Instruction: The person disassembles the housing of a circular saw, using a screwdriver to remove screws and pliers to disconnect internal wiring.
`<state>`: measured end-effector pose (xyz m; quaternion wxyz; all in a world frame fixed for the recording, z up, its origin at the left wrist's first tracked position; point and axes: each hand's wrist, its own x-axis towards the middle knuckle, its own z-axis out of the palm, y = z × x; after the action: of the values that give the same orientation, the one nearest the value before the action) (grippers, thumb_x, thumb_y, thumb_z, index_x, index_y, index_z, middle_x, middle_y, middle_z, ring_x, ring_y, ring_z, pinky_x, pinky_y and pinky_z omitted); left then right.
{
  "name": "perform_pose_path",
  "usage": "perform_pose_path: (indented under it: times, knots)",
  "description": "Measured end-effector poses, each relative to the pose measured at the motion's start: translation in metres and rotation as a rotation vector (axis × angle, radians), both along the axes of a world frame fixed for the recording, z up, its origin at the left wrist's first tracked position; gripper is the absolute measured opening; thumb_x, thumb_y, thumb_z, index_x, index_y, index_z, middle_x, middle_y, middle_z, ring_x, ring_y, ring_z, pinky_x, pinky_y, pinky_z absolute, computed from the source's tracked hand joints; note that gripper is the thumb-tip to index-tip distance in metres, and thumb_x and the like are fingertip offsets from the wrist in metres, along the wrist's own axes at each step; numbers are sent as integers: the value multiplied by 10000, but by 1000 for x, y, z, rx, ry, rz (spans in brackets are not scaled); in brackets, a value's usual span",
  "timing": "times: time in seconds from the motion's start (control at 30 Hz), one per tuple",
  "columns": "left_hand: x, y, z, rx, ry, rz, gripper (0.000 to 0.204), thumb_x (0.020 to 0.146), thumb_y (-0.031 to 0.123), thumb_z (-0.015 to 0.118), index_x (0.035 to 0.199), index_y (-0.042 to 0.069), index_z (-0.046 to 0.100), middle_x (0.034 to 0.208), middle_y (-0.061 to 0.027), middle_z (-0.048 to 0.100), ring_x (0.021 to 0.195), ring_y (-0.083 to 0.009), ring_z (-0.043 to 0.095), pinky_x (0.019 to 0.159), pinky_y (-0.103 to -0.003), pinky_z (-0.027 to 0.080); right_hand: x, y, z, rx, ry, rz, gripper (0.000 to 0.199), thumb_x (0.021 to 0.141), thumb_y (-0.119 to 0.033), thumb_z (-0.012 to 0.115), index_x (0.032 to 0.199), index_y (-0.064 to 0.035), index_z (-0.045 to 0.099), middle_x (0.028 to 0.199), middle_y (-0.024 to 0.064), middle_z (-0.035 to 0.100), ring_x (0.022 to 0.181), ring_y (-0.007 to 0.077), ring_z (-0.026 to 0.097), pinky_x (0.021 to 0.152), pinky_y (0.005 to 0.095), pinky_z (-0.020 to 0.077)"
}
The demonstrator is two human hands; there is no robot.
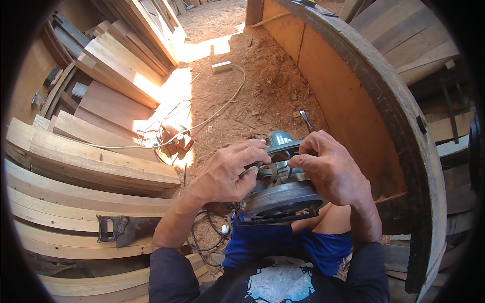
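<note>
A black shirt (222, 290) with a pale, ragged-edged print and blue cloth shorts (252, 248) lie nearest. Above the lap, between the two hands, is a power tool (283, 196): its near part a broad, dark, rounded metal piece with worn grey surfaces, its far part a smooth teal housing (279, 137). Any markings on it are too small to read. The left hand (225, 171) is closed on the tool's left side, thumb and fingers bent over the edge. The right hand (333, 169) is clamped on its right side, fingers curled and thumb tucked in. Just beyond the right knuckles shows a flat-tipped metal tool (304, 119); whether the hand touches it, I cannot tell.

Left of the lap, a dark cable (194, 242) loops near a white plug (225, 229). A handsaw (124, 230) with a worn dark handle lies near the right end of a stack of smooth, pale planks (60, 202). Along the right stands an orange-brown wooden panel (343, 96) with a rough, dark upper edge. Farther off, on the floor (227, 121) strewn with crumbly shavings, a red machine (176, 144) sits among wires, right of the planks; beyond it lies a white, oblong power strip (222, 66) on a pale cord (212, 118).
</note>
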<state>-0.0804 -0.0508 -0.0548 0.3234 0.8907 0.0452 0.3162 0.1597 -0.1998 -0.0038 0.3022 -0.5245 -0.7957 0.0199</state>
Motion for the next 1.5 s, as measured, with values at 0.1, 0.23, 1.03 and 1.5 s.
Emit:
perform_pose_path:
  times: [0.1, 0.23, 1.03, 1.5]
  knots:
    - [2, -1, 0, -4, 21, 8, 336, 826, -45, 628, 1143, 39, 700, 1313, -267, 699, 1237, -400, 712, 998, -426, 602, -1, -4, 5, -87, 0, -27, 260, 785, -3, 750, 1036, -65, 772, 984, 112, 609, 953, 322, 625, 819, 432, 520]
    - [6, -1, 1, -22, 28, 3, 338, 819, -48, 624, 1137, 47, 690, 1307, -270, 699, 1197, -394, 728, 976, -415, 604, 0, -9, 7, -84, -29, -53, 259, 797, -17, 729, 1047, -74, 765, 991, 113, 610, 964, 323, 630, 824, 436, 523]
    - [12, -14, 27, -37, 158, 92, 203, 878, 101, 787, 1039, 62, 671, 1024, -204, 732, 914, -389, 741, 790, -447, 594, -11, -8, 19, -347, 25, -418, 286, 886, -292, 835, 826, -49, 696, 705, 174, 697, 705, 386, 717, 658, 479, 535]
    - [28, -12, 40, 27, 403, 305, 286, 874, 110, 794, 1073, 54, 596, 847, -159, 734, 790, -373, 745, 723, -437, 572, -1, -1, 11, -318, -100, -507, 239, 900, -196, 752, 984, -53, 580, 813, 198, 695, 837, 442, 696, 737, 546, 510]
